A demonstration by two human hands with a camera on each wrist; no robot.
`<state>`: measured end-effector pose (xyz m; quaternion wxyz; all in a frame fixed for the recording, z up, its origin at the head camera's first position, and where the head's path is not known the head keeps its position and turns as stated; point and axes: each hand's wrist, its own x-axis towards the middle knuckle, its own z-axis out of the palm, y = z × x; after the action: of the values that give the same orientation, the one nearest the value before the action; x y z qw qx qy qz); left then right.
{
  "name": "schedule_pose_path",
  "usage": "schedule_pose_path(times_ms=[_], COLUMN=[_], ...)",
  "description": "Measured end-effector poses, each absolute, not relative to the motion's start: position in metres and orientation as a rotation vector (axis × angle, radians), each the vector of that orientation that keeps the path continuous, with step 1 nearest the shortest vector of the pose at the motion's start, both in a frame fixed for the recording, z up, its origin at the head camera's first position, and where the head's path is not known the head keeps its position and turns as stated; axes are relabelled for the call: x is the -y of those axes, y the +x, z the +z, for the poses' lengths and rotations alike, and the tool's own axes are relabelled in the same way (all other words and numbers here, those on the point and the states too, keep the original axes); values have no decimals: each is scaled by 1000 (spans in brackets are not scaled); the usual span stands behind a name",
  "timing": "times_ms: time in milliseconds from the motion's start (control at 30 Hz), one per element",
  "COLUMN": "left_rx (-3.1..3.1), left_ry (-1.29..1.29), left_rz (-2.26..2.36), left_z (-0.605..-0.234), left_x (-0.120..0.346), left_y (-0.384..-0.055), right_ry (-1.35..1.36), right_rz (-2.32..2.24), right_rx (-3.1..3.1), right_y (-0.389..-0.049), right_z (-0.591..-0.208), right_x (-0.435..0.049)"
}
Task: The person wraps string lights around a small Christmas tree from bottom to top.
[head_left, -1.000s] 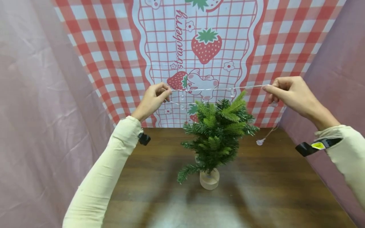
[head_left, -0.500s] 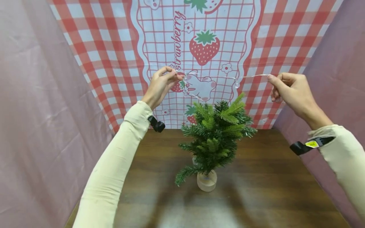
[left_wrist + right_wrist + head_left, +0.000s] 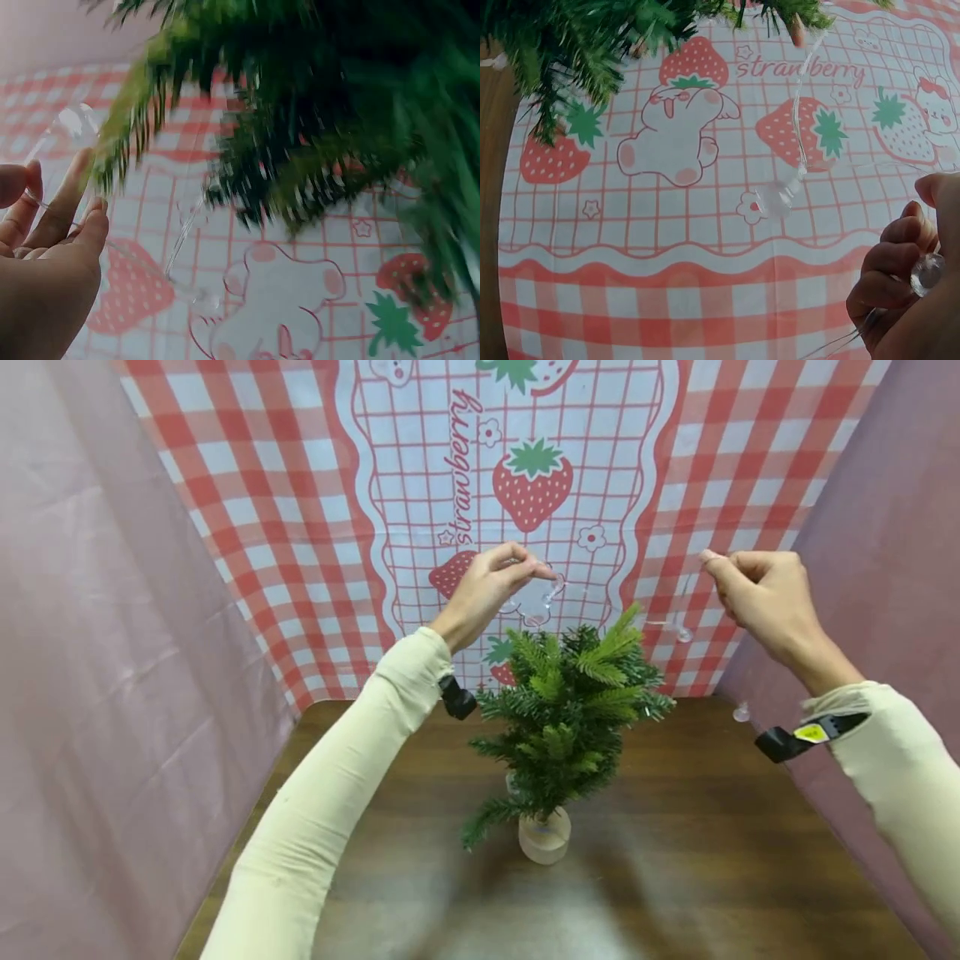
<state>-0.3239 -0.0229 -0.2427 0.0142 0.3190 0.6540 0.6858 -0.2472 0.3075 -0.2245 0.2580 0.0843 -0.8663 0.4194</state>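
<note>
A small artificial Christmas tree (image 3: pixel 562 718) stands on a round wooden base (image 3: pixel 544 837). My left hand (image 3: pixel 487 585) pinches a string of lights just above and behind the treetop; its clear wire passes between thumb and fingers in the left wrist view, with a clear bulb (image 3: pixel 79 124) beyond the fingertips. My right hand (image 3: pixel 772 602), right of the tree, pinches another stretch of the string between thumb and curled fingers. One clear bulb (image 3: pixel 928 274) lies against its palm in the right wrist view. Another bulb (image 3: pixel 776 199) hangs on the wire between the hands.
A red-and-white checked cloth (image 3: pixel 285 468) with strawberry prints hangs behind the tree. Pink drapes (image 3: pixel 112 635) enclose both sides of the brown wooden tabletop (image 3: pixel 420 893). A loose bulb (image 3: pixel 741 712) dangles below the right hand.
My left hand has risen and moved right, from beside the tree to behind its top. The wire, earlier stretched between both hands, now sags. The right hand has risen slightly.
</note>
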Motion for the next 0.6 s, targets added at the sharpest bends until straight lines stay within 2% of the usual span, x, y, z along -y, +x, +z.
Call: schedule_pose_path(times_ms=[133, 367, 467, 600], left_rx=[-2093, -2200, -2172, -2088], left_ry=[1007, 801, 728, 724], left_rz=[2094, 2166, 2240, 2334], left_z=[-235, -242, -248, -258], left_x=[11, 24, 32, 40], left_y=[-328, -351, -356, -355], right_ry=[197, 216, 265, 342], right_rz=[1166, 1527, 1573, 1413], right_rx=[2338, 2180, 2167, 2287], right_y=[-250, -247, -237, -212], right_z=[-223, -207, -198, -189], right_x=[-306, -310, -308, -292])
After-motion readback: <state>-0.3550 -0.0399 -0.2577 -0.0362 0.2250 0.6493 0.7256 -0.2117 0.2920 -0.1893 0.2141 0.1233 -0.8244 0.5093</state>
